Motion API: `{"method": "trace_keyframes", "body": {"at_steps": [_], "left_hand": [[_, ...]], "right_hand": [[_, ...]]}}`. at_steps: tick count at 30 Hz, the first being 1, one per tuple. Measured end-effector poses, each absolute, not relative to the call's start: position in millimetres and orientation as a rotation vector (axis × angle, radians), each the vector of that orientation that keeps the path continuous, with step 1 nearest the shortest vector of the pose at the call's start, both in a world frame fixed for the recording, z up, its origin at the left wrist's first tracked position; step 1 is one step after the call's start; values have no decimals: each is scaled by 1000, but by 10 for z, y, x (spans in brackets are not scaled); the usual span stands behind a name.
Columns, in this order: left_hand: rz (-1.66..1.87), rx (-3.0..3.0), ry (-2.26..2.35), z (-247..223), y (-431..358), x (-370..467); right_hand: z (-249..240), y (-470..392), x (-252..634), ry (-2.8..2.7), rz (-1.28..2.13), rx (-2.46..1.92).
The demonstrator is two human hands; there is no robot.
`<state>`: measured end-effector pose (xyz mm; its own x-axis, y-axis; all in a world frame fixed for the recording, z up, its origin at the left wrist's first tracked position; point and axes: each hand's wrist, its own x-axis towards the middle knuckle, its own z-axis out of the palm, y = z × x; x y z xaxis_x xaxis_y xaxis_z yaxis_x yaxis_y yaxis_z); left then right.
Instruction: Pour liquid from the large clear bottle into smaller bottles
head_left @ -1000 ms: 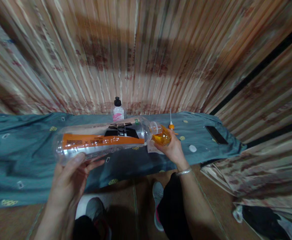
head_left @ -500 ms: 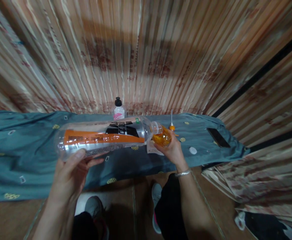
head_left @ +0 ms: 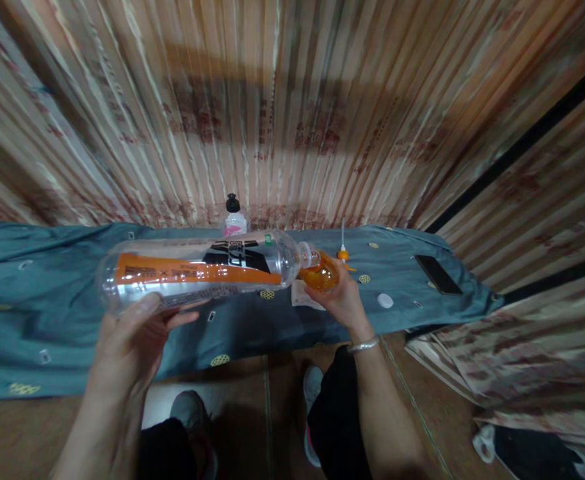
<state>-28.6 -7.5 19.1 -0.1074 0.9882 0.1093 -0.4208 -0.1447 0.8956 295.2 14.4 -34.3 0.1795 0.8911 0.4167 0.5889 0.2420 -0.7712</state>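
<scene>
My left hand point(head_left: 139, 340) holds a large clear plastic bottle point(head_left: 197, 270) with an orange and black label from below, near its base. The bottle lies nearly level above the cloth, its neck pointing right. My right hand point(head_left: 342, 297) is wrapped round a small bottle of orange liquid point(head_left: 321, 272). The mouths of the two bottles meet; whether liquid passes between them I cannot tell. Behind the small bottle, an orange pump top point(head_left: 343, 255) with a pale tube pointing up sits on the cloth.
A teal cloth point(head_left: 242, 333) covers the long surface. On it are a black-capped bottle point(head_left: 235, 217) at the back, a white round cap point(head_left: 385, 301), a pale paper piece point(head_left: 305, 297) and a dark phone point(head_left: 438, 274). Curtains point(head_left: 282, 120) hang behind and at right.
The large bottle and my left hand have shifted slightly left. My right hand with the small bottle has moved a little left too, and the mouths remain together.
</scene>
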Motion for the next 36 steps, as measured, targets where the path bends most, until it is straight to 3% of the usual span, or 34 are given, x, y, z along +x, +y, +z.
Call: {"method": "trace_keyframes", "body": {"at_steps": [36], "left_hand": [[1568, 1000, 843, 276, -98, -203]], "right_hand": [[-353, 135, 2973, -1490, 385, -1476]]}}
